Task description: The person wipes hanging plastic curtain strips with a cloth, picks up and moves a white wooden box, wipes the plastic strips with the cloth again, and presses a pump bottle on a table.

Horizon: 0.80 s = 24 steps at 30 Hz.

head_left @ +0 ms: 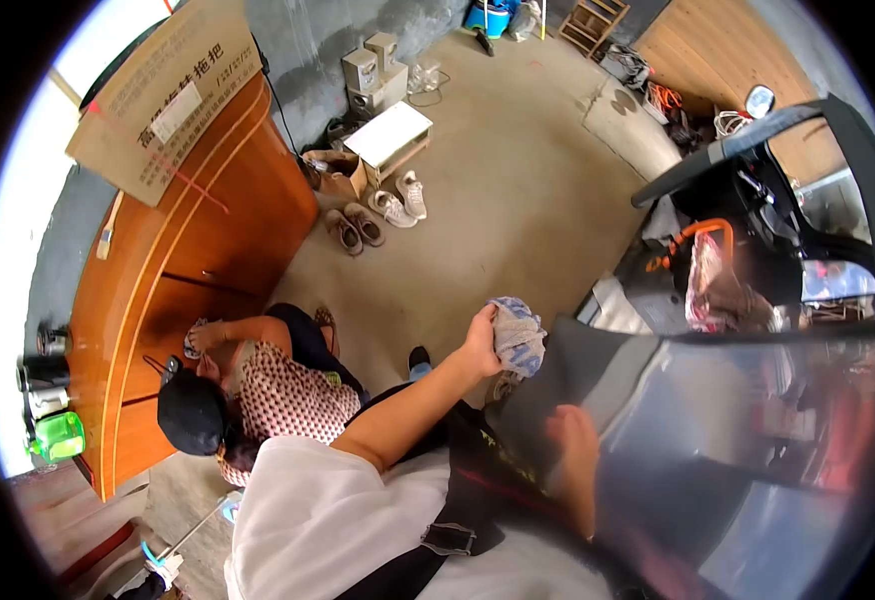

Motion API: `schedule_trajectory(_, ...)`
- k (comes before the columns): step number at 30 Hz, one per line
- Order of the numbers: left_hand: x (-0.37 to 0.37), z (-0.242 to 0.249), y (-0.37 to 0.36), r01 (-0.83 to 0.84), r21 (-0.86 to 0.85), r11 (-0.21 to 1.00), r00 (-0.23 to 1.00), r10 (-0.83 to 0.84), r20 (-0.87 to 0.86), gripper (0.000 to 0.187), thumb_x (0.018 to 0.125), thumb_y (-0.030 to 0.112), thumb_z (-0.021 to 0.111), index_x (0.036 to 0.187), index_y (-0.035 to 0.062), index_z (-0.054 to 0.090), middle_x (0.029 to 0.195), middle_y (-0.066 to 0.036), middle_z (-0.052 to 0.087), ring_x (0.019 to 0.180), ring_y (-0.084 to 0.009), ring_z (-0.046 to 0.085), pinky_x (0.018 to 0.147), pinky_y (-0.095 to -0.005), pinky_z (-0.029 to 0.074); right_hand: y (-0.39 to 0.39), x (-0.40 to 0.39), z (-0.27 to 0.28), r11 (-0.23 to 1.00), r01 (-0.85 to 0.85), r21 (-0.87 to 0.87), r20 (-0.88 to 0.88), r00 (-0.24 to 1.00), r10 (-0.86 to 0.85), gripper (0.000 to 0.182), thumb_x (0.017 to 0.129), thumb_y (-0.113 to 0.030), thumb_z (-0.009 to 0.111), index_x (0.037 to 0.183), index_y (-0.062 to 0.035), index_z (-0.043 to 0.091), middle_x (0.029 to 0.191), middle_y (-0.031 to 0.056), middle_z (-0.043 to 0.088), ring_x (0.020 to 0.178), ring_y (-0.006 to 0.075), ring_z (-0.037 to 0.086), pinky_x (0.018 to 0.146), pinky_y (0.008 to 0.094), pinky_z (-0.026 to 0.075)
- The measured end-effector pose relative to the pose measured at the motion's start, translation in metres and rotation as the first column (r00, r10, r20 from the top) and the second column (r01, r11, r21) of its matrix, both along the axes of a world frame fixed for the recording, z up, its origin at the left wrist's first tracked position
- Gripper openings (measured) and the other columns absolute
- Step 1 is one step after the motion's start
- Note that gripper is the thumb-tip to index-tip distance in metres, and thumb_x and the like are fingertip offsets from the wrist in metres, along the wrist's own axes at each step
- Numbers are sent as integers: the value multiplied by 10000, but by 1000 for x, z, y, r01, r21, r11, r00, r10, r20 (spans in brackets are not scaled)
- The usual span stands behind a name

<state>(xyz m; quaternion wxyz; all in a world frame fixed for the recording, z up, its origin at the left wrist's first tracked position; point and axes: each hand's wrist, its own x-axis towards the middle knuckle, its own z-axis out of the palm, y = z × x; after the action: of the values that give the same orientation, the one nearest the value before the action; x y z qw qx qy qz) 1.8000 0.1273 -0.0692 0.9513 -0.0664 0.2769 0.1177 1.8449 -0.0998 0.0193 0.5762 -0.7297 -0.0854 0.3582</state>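
My left hand (pixel 481 343) is closed around a crumpled blue-and-white cloth (pixel 518 337), held out over the floor near the vehicle. My right hand (pixel 573 432) is smeared by motion beside the vehicle's dark front panel (pixel 608 375); its fingers are too blurred to read. A clear windshield sheet (pixel 738 410) spreads to the right of it. At left, another person in a black cap (pixel 192 412) crouches against an orange wooden cabinet (pixel 193 270), with a hand pressing a patterned cloth (pixel 195 338) to its front.
A cardboard sheet (pixel 173 100) and a green bottle (pixel 58 437) are on the cabinet. Shoes (pixel 355 230), a small white table (pixel 390 135) and grey boxes (pixel 376 75) stand along the wall. The vehicle's mirror (pixel 760 101) and black frame (pixel 738 140) stick out at right.
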Motion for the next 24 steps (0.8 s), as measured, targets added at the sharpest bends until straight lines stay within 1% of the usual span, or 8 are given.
schedule_trajectory(8,17,-13,148,-188,-18,982,980,187,-69,648,959,541,174,1238,64,514,1188,-165,592,1116,-378,551,982,-562,412,88,106,-24,985,144,-92,-38,988,-148,193,965,-141,486,1050,-11,600,988,70,609,832,146,618,730,264,519)
schedule_trajectory(12,24,-16,202,-307,-22,951,946,303,-117,668,948,569,183,1237,67,514,1195,-164,589,1122,-382,545,984,-561,408,156,182,-25,990,110,-88,33,994,-108,207,972,-178,477,1050,-26,595,1007,63,604,829,139,599,723,262,500)
schedule_trajectory(14,28,-18,222,-383,-11,924,916,378,-136,713,931,604,243,1267,28,495,1250,-198,554,1171,-399,514,1024,-538,377,196,228,-26,995,71,-66,151,987,-61,217,973,-186,477,1054,-23,594,1021,67,608,840,144,600,736,271,496)
schedule_trajectory(15,32,-26,233,-430,-15,903,897,426,-122,712,914,626,313,1256,31,505,1236,-194,565,1151,-396,528,1009,-533,390,222,246,-20,1000,26,-17,184,983,-22,223,972,-191,481,1059,-19,593,1026,70,610,851,147,601,745,274,495)
schedule_trajectory(17,40,-30,253,-493,25,870,859,491,-145,667,917,602,331,1230,43,517,1188,-183,591,1110,-390,553,988,-538,407,268,287,-9,994,-85,67,199,977,70,241,968,-200,493,1073,-9,595,1030,78,617,874,152,610,761,275,494)
schedule_trajectory(21,50,-39,289,-600,92,795,766,604,-222,570,916,537,409,1153,41,557,1102,-171,629,1034,-372,593,947,-521,444,367,346,14,961,-274,38,111,957,268,236,970,-190,492,1068,-10,608,990,77,637,859,145,618,770,272,497)
schedule_trajectory(23,55,-41,303,-639,92,764,729,640,-244,558,915,526,415,1134,36,569,1095,-169,632,1028,-365,597,940,-513,452,416,360,21,888,-460,15,60,887,458,234,969,-188,492,1067,-11,609,975,73,638,851,137,615,777,268,495)
schedule_trajectory(24,58,-43,307,-668,96,738,694,665,-275,547,915,514,421,1116,31,581,1088,-167,634,1022,-358,600,932,-504,459,442,367,21,882,-472,-5,54,880,471,234,969,-188,492,1067,-11,609,975,73,638,851,137,615,777,268,495)
